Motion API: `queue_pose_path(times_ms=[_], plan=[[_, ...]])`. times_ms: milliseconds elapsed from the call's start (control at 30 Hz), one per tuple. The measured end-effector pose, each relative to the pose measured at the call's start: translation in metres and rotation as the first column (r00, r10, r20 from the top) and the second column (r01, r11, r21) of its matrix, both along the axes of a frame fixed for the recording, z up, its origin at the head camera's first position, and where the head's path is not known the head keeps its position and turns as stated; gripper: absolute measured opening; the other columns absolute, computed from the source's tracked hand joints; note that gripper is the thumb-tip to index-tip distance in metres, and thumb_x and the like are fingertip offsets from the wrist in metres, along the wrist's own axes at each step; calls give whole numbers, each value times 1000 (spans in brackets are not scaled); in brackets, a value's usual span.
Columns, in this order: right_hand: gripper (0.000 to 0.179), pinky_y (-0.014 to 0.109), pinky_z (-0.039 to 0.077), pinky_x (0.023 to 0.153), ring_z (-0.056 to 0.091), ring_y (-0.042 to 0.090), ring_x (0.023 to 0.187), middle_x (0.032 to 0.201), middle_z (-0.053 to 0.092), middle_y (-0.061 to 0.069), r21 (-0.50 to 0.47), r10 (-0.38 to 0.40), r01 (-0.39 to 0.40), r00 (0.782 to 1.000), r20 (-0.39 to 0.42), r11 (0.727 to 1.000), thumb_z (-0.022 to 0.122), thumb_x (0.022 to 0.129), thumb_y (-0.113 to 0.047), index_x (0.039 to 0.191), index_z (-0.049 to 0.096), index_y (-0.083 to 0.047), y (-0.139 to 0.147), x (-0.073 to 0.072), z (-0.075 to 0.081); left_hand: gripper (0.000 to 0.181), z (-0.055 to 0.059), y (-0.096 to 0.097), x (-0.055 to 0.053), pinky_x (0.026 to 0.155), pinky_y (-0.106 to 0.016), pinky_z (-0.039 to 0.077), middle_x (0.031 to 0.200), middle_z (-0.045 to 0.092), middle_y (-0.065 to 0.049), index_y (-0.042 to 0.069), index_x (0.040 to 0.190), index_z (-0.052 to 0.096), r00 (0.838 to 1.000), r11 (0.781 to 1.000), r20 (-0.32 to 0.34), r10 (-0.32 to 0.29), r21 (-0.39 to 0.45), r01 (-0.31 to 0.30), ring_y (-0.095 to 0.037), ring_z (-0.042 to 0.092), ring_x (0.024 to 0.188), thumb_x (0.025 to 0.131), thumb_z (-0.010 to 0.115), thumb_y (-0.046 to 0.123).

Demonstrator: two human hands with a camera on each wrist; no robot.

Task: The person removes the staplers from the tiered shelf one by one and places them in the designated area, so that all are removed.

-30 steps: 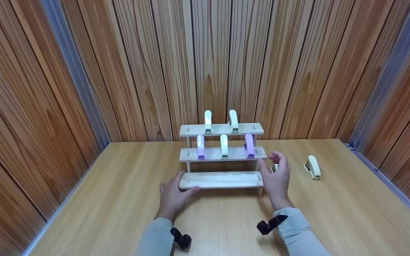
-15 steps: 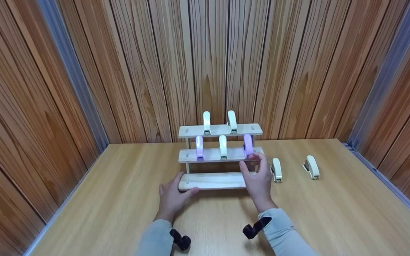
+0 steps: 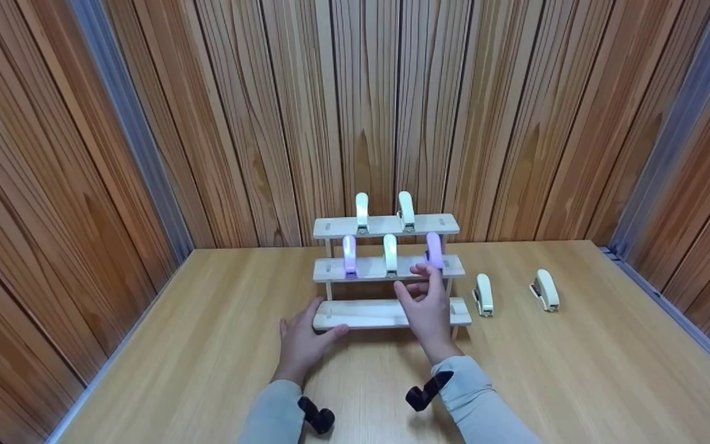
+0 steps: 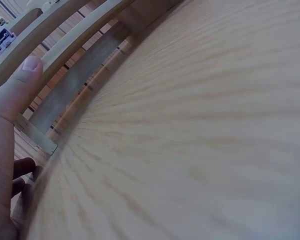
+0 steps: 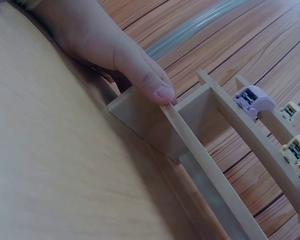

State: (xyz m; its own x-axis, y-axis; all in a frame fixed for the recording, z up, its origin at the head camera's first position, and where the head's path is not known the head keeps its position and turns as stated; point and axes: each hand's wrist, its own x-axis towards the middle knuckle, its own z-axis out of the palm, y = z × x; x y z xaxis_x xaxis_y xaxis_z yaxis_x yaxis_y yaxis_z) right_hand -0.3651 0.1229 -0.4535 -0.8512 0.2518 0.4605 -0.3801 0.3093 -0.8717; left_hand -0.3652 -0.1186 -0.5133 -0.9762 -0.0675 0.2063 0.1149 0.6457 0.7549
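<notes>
A three-tier wooden shelf stand (image 3: pixel 364 314) rises from the table. My left hand (image 3: pixel 301 342) grips the left end of its lowest shelf, thumb at the front edge, as the right wrist view also shows. My right hand (image 3: pixel 427 311) is in front of the stand's right half, fingers loosely bent and holding nothing. Its fingertips are just below a purple stapler (image 3: pixel 434 248) on the middle shelf and hide its base; contact cannot be told. Left of it stand a pale green stapler (image 3: pixel 390 254) and a second purple stapler (image 3: pixel 349 255).
On the top shelf are two whitish staplers, one left (image 3: pixel 362 211) and one right (image 3: pixel 406 210). To the right of the stand, a cream stapler (image 3: pixel 484 295) and another cream stapler (image 3: pixel 545 290) rest on the table (image 3: pixel 583 370). Wood-patterned walls (image 3: pixel 429 92) enclose the table.
My right hand has moved left, from beside the stand's right end to in front of its shelves, uncovering the nearer cream stapler. My left hand keeps its hold on the stand.
</notes>
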Motion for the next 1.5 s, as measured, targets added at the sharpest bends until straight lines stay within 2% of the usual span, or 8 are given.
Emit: queue_pose_path(times_ms=[400, 633, 900, 1033, 1300, 1500], plan=[[56, 36, 58, 85, 66, 22, 94, 130, 60, 5, -7, 43, -42, 998, 47, 999, 79, 90, -22, 136, 49, -11, -7, -19, 3, 100, 1, 0, -2, 120, -63, -8, 156, 46, -8, 23, 153, 44, 1000, 1000, 12, -4, 6, 4, -36, 38, 145, 73, 72, 76], [56, 38, 57, 88, 66, 23, 97, 130, 60, 6, -5, 42, -41, 997, 64, 999, 79, 89, -19, 135, 49, -10, -11, -24, 3, 99, 0, -1, -2, 120, -63, -7, 156, 46, -9, 23, 153, 44, 1000, 1000, 24, 5, 2, -5, -36, 38, 145, 73, 73, 75], [60, 40, 57, 85, 67, 24, 93, 131, 63, 9, -1, 20, -20, 998, 62, 1000, 81, 87, -17, 137, 50, -7, -15, -30, -3, 101, -2, -1, -2, 119, -66, -3, 151, 51, -10, 18, 151, 46, 1000, 1000, -24, -9, -15, 9, -36, 43, 141, 73, 74, 75], [59, 43, 56, 88, 65, 25, 96, 132, 62, 9, 1, 14, -15, 997, 76, 1000, 81, 87, -18, 137, 50, -9, -16, -31, -3, 102, -2, -1, -2, 119, -66, -4, 152, 50, -9, 18, 152, 46, 1000, 1000, -16, -10, -4, 10, -36, 42, 142, 72, 73, 75], [57, 41, 54, 95, 57, 21, 120, 134, 60, 8, -3, 22, -22, 995, 100, 1000, 79, 90, -21, 138, 48, -13, -18, -32, 2, 101, -3, 0, -2, 120, -64, -6, 154, 49, -8, 20, 153, 45, 1000, 1000, 9, -10, 9, 9, -35, 41, 143, 73, 74, 75], [58, 34, 60, 75, 69, 23, 86, 137, 59, 7, -42, 57, -52, 990, 128, 998, 77, 91, -19, 140, 47, -15, -20, -33, 2, 101, -3, -1, -3, 120, -64, -5, 154, 48, -9, 19, 153, 44, 1000, 1000, 12, -3, 4, 3, -36, 41, 143, 73, 73, 75]])
